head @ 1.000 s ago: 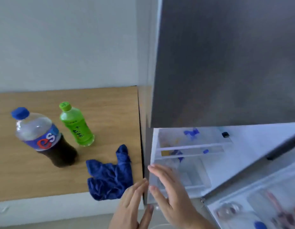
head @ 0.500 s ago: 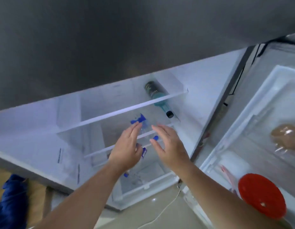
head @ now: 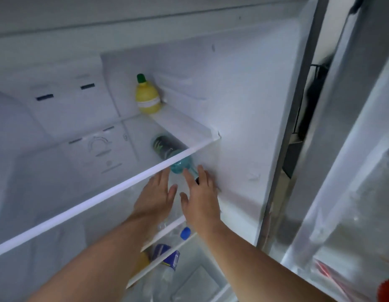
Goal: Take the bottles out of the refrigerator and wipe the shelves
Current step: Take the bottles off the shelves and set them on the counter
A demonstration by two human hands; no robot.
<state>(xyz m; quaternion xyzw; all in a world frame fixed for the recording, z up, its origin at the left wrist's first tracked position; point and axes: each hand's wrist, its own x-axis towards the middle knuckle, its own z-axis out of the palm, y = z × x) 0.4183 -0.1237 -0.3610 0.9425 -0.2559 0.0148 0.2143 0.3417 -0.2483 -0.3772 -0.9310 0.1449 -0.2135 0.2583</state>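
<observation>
Since half a second earlier my view had tilted up into the refrigerator (head: 243, 105), and both hands had pushed deeper, under the white front edge of the upper shelf (head: 97, 201) at frame centre. I counted two bottles up there: one yellow bottle (head: 148, 99) standing upright at the shelf's back, green cap up, and one teal bottle (head: 178, 158) lying on the shelf below, long axis running from back to front, neck pointing toward me. My left hand (head: 155, 197) and right hand (head: 200, 199) were both spread, fingers loose, gripping nothing, the right fingertips (head: 201, 171) just at that bottle's neck.
</observation>
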